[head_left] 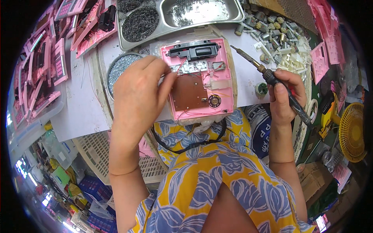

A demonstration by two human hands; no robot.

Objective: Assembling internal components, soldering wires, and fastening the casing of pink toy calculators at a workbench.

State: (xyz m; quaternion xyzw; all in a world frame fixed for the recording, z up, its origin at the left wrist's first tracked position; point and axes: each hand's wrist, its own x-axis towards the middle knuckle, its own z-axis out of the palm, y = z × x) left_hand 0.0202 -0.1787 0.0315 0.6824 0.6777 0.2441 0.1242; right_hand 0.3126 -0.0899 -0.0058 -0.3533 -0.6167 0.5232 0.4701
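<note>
A pink plastic case (229, 77) lies open on the table in front of me. Inside are a brown circuit board (188, 93), a black plastic part (194, 51), metal contact plates (194, 67), a small round speaker (214, 101) and thin loose wires. My left hand (142, 87) reaches over the case's left edge, thumb and fingertips pinched on a thin red wire (180, 66) above the board; the fingertips partly hide it. Right of the case, my right hand (285, 95) grips a soldering iron (268, 73) by its black handle. The iron's tip points up and left, apart from the case.
A metal tray (241, 16) with dark small springs stands behind the case. A round bowl (118, 70) of small metal parts sits under my left wrist. Small motors (272, 29) and white plastic pieces lie back right. Pink housings (58, 58) pile up left; a yellow fan (351, 132) is far right.
</note>
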